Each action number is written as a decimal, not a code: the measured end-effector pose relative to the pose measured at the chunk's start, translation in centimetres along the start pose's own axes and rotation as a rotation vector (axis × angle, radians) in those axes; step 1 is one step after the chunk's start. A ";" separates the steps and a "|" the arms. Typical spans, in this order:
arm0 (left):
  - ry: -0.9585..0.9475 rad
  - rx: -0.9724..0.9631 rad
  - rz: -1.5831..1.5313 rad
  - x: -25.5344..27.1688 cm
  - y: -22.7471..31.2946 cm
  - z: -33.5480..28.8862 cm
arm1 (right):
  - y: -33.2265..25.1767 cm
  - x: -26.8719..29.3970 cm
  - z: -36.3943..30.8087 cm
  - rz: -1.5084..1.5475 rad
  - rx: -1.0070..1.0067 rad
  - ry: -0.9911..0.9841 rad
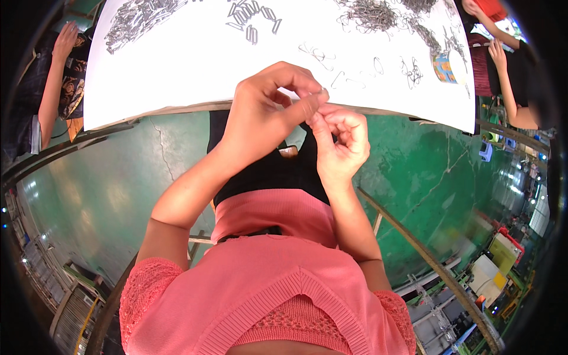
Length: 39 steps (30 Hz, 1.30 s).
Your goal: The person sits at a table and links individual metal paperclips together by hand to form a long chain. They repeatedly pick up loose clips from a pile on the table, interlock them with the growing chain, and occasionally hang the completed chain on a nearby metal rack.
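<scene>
My left hand [269, 106] and my right hand [342, 142] meet over the near edge of a white tabletop [177, 77]. Thumb and fingers of each are pinched together, and the fingertips nearly touch. Whatever lies between them is too small to make out. Just beyond my hands, thin dark bent wire pieces [318, 55] lie loose on the table. Farther off is a small group of flat, looped dark metal pieces [252, 35]. A bigger spread of similar looped pieces [139, 23] covers the far left.
Tangled dark wire pieces [370, 16] are heaped at the far right. A colourful round tub [445, 68] rests on its side near the right edge. Other people's arms show at left [50, 89] and right [503, 71]. The floor [414, 160] is green.
</scene>
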<state>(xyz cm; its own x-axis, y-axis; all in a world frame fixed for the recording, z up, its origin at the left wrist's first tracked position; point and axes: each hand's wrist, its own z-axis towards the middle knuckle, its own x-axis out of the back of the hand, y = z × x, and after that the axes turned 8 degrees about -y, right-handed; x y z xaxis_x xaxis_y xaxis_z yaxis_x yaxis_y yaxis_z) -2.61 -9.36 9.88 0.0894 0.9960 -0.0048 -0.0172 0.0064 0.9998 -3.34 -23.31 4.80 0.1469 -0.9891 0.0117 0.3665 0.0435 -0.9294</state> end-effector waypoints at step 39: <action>-0.140 -0.233 0.130 2.3 -10.1 0.4 | 11.5 0.7 26.8 -0.994 -0.206 -1.011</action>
<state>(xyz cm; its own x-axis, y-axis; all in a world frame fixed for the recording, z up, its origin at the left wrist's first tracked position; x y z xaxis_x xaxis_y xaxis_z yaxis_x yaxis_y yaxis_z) -1.81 -7.22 -0.20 0.2076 0.9679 0.1418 -0.2641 -0.0841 0.9608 25.59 -19.71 4.02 0.5242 -0.0690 0.8488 0.5792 -0.7018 -0.4147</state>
